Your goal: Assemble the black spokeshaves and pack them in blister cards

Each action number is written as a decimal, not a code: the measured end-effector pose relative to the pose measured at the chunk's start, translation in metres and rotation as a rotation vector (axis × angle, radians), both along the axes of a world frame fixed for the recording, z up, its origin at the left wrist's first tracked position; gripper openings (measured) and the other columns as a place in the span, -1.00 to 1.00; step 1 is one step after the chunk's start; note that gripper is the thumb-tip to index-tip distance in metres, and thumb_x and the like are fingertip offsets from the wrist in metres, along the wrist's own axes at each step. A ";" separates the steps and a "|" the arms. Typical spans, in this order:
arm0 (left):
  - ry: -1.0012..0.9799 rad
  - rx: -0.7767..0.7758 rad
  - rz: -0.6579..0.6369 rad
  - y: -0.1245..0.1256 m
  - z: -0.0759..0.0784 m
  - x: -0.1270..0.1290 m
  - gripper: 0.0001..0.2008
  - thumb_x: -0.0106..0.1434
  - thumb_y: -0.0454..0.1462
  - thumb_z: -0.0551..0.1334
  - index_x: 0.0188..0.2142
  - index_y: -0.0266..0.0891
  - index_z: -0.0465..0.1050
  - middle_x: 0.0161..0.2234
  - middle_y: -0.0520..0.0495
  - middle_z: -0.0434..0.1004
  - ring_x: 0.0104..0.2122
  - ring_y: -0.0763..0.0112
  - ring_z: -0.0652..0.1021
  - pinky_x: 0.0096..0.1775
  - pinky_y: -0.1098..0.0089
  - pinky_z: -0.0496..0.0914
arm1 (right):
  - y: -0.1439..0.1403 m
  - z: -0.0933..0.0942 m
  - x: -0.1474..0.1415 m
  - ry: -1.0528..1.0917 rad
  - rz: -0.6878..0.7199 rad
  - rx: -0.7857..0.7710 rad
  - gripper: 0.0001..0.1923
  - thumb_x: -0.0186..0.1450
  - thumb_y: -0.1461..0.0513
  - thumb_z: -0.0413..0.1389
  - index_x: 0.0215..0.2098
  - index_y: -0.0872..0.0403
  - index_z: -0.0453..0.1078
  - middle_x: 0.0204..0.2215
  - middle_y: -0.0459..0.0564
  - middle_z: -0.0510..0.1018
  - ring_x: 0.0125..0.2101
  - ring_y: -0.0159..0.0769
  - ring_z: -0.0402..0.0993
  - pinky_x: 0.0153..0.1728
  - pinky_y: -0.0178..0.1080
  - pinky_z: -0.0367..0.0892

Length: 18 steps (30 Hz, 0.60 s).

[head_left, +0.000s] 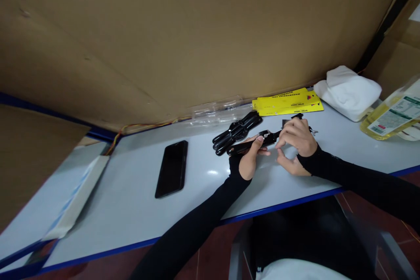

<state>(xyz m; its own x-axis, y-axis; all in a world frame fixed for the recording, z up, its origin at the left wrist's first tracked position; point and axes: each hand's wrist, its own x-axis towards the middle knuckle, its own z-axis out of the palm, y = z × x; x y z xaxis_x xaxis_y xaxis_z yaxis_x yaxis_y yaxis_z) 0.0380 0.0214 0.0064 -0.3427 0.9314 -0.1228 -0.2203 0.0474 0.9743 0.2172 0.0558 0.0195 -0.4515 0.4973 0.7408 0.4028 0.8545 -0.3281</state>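
Hands first, as I see them from the head camera: my left hand [251, 157] lies on the table [131, 201] with its fingers wrapped around the handle end of a black tool [259, 140], clamped on it, thumb on top. My right hand [297, 144] sits just to the right, fingers curled together over the other end of that same tool, pinching a small part there; what exactly it pinches is too small for me to tell. The tool lies low over the table, between the two hands, pointing up and to the right. Just behind it, touching or nearly so, lies a bundle of black handles [236, 131], fanned toward the left. Farther back, yellow cards [287, 103] lie flat against the foot of a cardboard wall [197, 30], with clear plastic packaging [216, 111] beside them. A black phone [172, 168] lies face up well apart to the left, and open tabletop spreads between it and my left wrist. To the right, a white folded cloth [348, 92] and a bottle of yellow liquid [390, 116] stand near the far right edge. The table's near edge, trimmed in blue, runs just under both forearms, so room toward me is short; the widest free stretch is to the left.
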 end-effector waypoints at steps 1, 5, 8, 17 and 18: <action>0.002 0.000 -0.003 0.000 0.001 0.000 -0.54 0.03 0.01 0.54 -0.27 -0.34 0.68 -0.36 -0.14 0.69 -0.51 0.38 0.62 -0.42 0.38 0.56 | 0.000 0.000 0.000 0.003 0.010 0.003 -0.93 0.17 0.33 0.18 -0.38 0.04 0.44 -0.39 -0.05 0.53 -0.20 -0.12 0.39 -0.15 -0.05 0.14; -0.029 0.006 0.016 0.001 0.005 0.000 -0.56 -0.02 0.00 0.56 -0.32 -0.32 0.66 -0.39 -0.13 0.68 -0.53 0.39 0.61 -0.45 0.38 0.55 | 0.001 -0.001 0.000 0.005 -0.021 -0.014 -0.49 0.14 0.30 0.18 0.08 0.07 0.49 -0.29 -0.02 0.55 -0.21 -0.11 0.37 -0.17 -0.06 0.16; -0.052 0.010 0.028 0.001 0.008 0.001 -0.57 -0.04 -0.02 0.57 -0.33 -0.31 0.66 -0.37 -0.12 0.68 -0.53 0.41 0.60 -0.47 0.39 0.55 | 0.001 -0.002 0.000 -0.017 0.000 -0.009 -0.54 0.17 0.31 0.18 0.06 0.03 0.52 -0.26 -0.01 0.56 -0.17 -0.10 0.38 -0.15 -0.05 0.15; -0.124 0.030 0.012 0.000 0.011 0.002 -0.57 -0.09 -0.03 0.61 -0.36 -0.30 0.67 -0.38 -0.10 0.68 -0.53 0.41 0.59 -0.49 0.38 0.57 | 0.003 -0.003 -0.001 -0.012 -0.022 -0.042 -0.29 0.15 0.29 0.20 0.29 0.05 0.39 -0.24 -0.02 0.55 -0.18 -0.11 0.36 -0.16 -0.07 0.16; -0.128 0.031 0.002 0.000 0.011 0.002 -0.57 -0.08 -0.03 0.60 -0.36 -0.30 0.67 -0.37 -0.11 0.68 -0.53 0.40 0.59 -0.48 0.36 0.58 | 0.003 -0.003 -0.001 -0.027 -0.032 -0.036 -0.37 0.15 0.30 0.20 0.22 0.03 0.45 -0.23 -0.01 0.55 -0.16 -0.10 0.36 -0.15 -0.06 0.15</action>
<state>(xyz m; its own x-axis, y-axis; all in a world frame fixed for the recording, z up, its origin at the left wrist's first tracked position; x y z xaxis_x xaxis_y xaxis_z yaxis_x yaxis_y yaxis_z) 0.0396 0.0210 0.0170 -0.3282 0.9346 -0.1369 -0.3426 0.0172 0.9393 0.2163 0.0584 0.0163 -0.4547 0.5375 0.7101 0.4389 0.8290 -0.3465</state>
